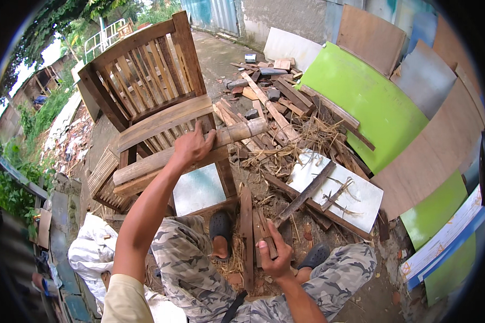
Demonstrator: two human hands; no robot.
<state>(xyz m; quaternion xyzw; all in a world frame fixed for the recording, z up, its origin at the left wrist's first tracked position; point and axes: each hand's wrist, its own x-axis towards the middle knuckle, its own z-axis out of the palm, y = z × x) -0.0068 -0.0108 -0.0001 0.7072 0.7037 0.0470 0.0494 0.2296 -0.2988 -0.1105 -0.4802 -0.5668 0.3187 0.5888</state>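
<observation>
A pale round pole (237, 132), bamboo by its look, lies slanted across the front of a slatted wooden chair (161, 113). My left hand (193, 145) rests over it with the fingers curled round its top, one finger reaching toward the seat. Lower down, near my knees, my right hand (276, 255) grips a short brown piece of wood (265, 237) between thumb and fingers. Just beyond those fingers a long dark flat strip (307, 192) slants over a white board (337, 188); whether it touches the hand I cannot tell.
Scrap wood (285, 97) and dry straw (320, 132) are heaped ahead to the right. A bright green panel (361, 102) and brown sheets (369, 37) lean behind them. A dark plank (246, 237) lies between my feet. White sacking (94, 245) is at my left.
</observation>
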